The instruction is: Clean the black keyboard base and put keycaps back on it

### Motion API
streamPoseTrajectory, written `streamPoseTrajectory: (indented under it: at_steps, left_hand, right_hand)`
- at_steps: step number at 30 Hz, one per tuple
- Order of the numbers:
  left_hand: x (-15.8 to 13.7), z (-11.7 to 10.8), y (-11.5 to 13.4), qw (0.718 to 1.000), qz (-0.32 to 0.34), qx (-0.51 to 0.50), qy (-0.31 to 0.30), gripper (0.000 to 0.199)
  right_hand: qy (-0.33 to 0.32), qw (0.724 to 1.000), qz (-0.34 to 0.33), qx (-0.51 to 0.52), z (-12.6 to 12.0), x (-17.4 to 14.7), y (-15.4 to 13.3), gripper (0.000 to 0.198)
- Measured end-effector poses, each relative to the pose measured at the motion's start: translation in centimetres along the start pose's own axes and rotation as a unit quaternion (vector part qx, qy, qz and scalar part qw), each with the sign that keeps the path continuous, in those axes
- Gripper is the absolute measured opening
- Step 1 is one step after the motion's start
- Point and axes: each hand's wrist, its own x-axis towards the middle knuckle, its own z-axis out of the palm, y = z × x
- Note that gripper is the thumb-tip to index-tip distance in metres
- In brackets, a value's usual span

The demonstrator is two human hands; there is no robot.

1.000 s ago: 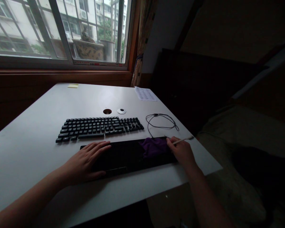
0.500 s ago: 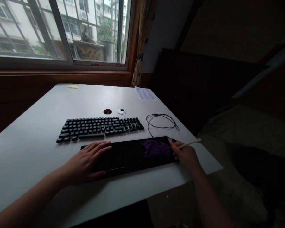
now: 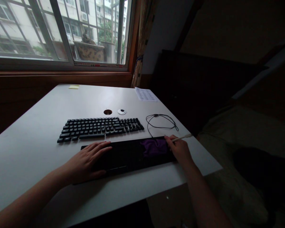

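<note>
Call the black keyboard base [image 3: 130,155] the middle of a clock, the window [image 3: 70,41] side being twelve: it lies crosswise before me on the white bench [image 3: 26,152]. At nine my left hand [image 3: 89,158] is laid palm down over its end, fingers stretched, thumb apart, gripping nothing that I can see; I take it to be there to steady the base. Near three my right hand [image 3: 179,148] is curled, thumb and fingers pinched round a slim pale stick [image 3: 184,137] whose tail points just short of three; the penlike hold probably suits fine control, though my fingers hide the tip. The crumpled purple cloth [image 3: 155,148] rests on the base just inside that hand, likely for a short reach; I can't tell whether they touch. Between ten and eleven, loose keycaps [image 3: 92,129] sit in keyboard rows, presumably to keep their order, and between one and two the cable [image 3: 163,117] lies looped, apart from both hands
</note>
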Motion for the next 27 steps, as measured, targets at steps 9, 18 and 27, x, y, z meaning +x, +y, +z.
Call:
streamPoseTrajectory:
  at_steps: [9,18,27]
  left_hand:
    - [0.1,0.0,0.2,1.0,-0.009,-0.005,0.006,0.082]
    - [0.1,-0.1,0.3,1.0,-0.009,0.001,0.006,0.082]
    - [0.0,0.0,0.2,1.0,-0.004,0.0,0.006,0.079]
  right_hand:
    - [-0.073,0.995,0.054,0.037,-1.6,-1.4,0.5,0.049]
    - [-0.131,0.983,0.075,0.101,-2.8,-3.4,1.1,0.051]
    - [-0.071,0.991,0.075,0.09,-0.6,-2.2,-0.1,0.05]
